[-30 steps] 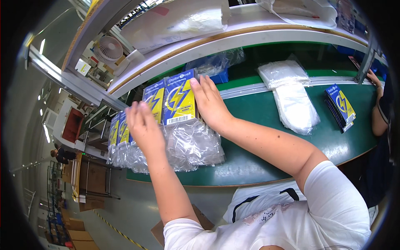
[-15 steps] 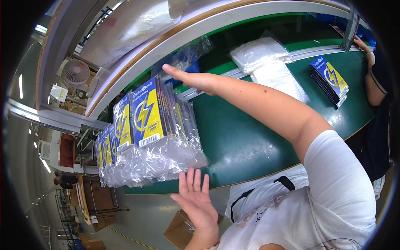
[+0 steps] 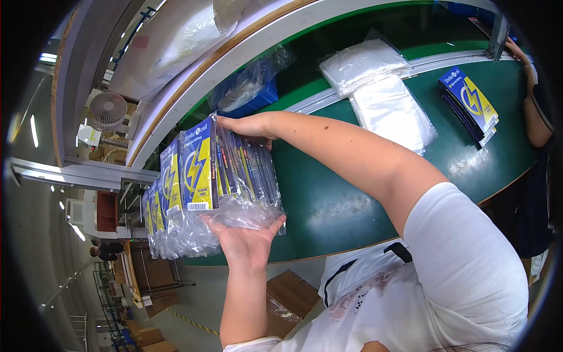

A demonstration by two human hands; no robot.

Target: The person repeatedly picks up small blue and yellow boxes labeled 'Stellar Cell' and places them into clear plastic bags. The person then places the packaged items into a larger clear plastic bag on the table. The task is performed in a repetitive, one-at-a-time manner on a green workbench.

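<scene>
Flat blue-and-yellow boxes with a lightning-bolt print stand on edge in clear plastic bags, packed in rows at the table's left end. My right hand lies along the upper end of the nearest row, fingers partly hidden behind it. At the opposite end, my left hand cups the loose bag ends, palm up, with thumb and fingers apart around them. The nearest row is held between both hands.
A stack of clear bags lies on the green table. Right of it sits a small pile of the same boxes, near a co-worker's arm. A blue bin stands behind; a cardboard box is below.
My right hand has come down onto the upper end of the row. My left hand has moved up and left from open air to the bag ends. The nearest row looks squeezed together.
</scene>
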